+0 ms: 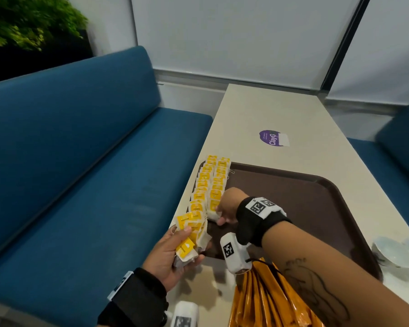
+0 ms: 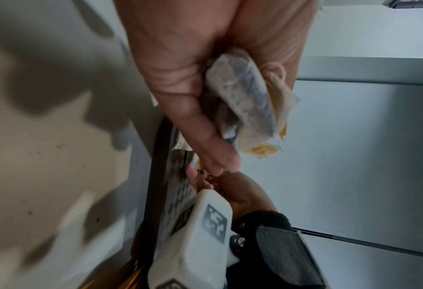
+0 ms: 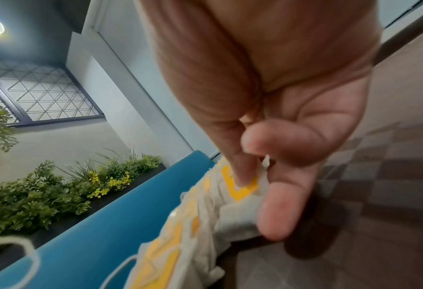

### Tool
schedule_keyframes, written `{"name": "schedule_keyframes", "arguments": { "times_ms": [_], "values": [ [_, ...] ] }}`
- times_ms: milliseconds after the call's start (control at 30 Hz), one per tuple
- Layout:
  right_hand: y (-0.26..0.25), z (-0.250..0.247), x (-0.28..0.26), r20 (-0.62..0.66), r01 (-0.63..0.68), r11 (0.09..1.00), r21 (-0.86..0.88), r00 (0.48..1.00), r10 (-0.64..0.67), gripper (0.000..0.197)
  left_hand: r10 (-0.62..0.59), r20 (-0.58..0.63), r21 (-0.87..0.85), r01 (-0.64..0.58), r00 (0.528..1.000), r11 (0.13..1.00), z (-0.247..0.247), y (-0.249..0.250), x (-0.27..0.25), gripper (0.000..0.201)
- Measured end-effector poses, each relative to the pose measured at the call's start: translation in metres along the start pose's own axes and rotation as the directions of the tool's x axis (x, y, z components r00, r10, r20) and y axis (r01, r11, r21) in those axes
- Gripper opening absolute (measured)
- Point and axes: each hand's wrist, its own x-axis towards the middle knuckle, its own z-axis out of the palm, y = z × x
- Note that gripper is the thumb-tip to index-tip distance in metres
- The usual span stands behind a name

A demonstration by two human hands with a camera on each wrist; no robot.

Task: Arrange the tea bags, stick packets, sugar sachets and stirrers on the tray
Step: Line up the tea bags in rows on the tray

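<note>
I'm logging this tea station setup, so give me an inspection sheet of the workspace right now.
Surface: beige table with a purple sticker.
Job's things: brown tray; two rows of tea bags along its left edge.
Clutter: orange foil bag at the near edge; white cups at right.
Hands: left hand holds spare tea bags; right hand pinches a tea bag in the near end of the row.
Cables: nothing seen.
Surroundings: blue bench, plants, window blinds.

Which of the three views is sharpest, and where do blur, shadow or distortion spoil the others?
Head view: sharpest, though wide-angle bending curves the tray. Left wrist: motion-blurred, with soft shadows on the table. Right wrist: the right hand looms large and soft; tea bags are blurred.
</note>
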Motion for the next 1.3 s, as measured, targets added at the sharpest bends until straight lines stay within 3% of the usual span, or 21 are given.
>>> {"name": "schedule_keyframes", "arguments": {
  "times_ms": [167,300,467,567,633,800,967,1300],
  "values": [
    [-0.005,-0.003,0.009,-0.033,-0.038,0.996,0.076,0.999,0.041,0.022,0.003,0.004,0.009,-0.003,1.000,1.000,0.002,-0.003,-0.001,0.041],
    [-0.008,-0.002,0.006,0.066,-0.127,0.986,0.112,0.991,0.121,0.008,-0.011,0.028,-0.009,0.011,1.000,1.000,0.004,-0.004,-0.002,0.041],
    [0.006,-0.014,-0.015,-0.170,0.122,0.989,0.085,0.980,-0.106,0.019,-0.035,0.053,-0.005,0.035,0.998,0.999,0.011,-0.003,-0.007,0.046],
    [0.009,-0.021,-0.052,-0.027,0.194,0.958,0.213,0.981,-0.193,0.015,-0.053,0.042,-0.019,0.054,0.998,0.998,0.014,-0.004,-0.008,0.054],
    [0.014,-0.023,-0.075,0.096,0.251,0.934,0.256,0.954,-0.283,0.027,-0.068,0.054,-0.036,0.070,0.996,0.997,0.015,-0.005,-0.010,0.056],
    [0.024,-0.011,-0.105,0.128,0.354,0.901,0.252,0.910,-0.393,0.033,-0.074,0.076,-0.001,0.075,0.994,0.997,0.025,-0.010,-0.018,0.046],
    [0.032,0.005,-0.122,0.075,0.343,0.893,0.293,0.922,-0.379,0.029,-0.102,0.100,-0.001,0.103,0.990,0.995,0.028,-0.017,-0.026,0.042],
    [0.040,0.020,-0.128,-0.001,0.295,0.883,0.365,0.949,-0.316,0.033,-0.096,-0.017,-0.005,0.096,0.995,0.995,0.022,-0.016,-0.025,0.030]
  ]
}}
